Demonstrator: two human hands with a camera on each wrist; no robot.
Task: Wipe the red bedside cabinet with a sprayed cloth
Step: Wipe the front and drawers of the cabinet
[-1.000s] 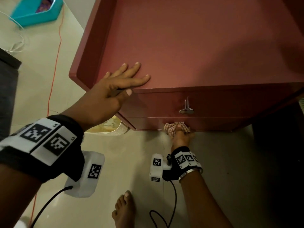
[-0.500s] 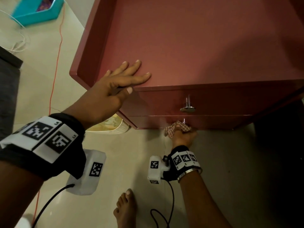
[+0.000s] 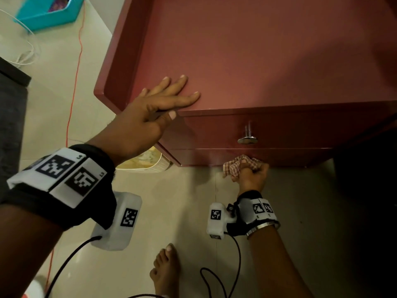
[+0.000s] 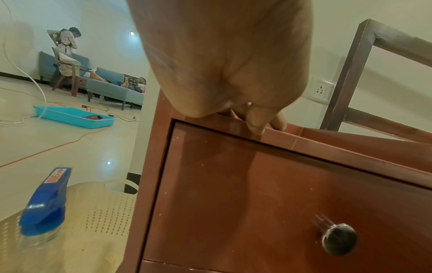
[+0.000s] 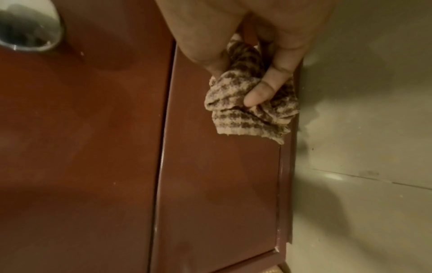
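Right hand (image 3: 250, 176) is gripping the cloth (image 3: 237, 166), fingers (image 5: 266, 90) curled tight round the bunched checked fabric. The cloth is pressing against the cabinet (image 3: 247, 61) front, on the low panel under the drawer (image 3: 279, 131), near the floor (image 3: 182, 201). In the right wrist view most of the wad is sticking out past the fingertips, loose end trailing along the panel's lower edge; its long axis is running along that edge. The knob (image 3: 247, 139) is sitting above the knuckles, apart from the cloth.

Left hand (image 3: 148, 117) is resting flat on the cabinet top at the front left corner, fingers (image 3: 184, 100) straight, slightly spread, pointing across the top, thumb tucking over the front lip above the drawer; holding nothing.

Left of that hand, by the cabinet side, a cream basket (image 4: 100, 208) is standing on the floor with a spray bottle (image 4: 44, 205) in front of it in the left wrist view. A teal tray (image 3: 48, 12) is lying further off, an orange cable (image 3: 76, 67) running past it. A bare foot (image 3: 166, 269) is showing below the hands.
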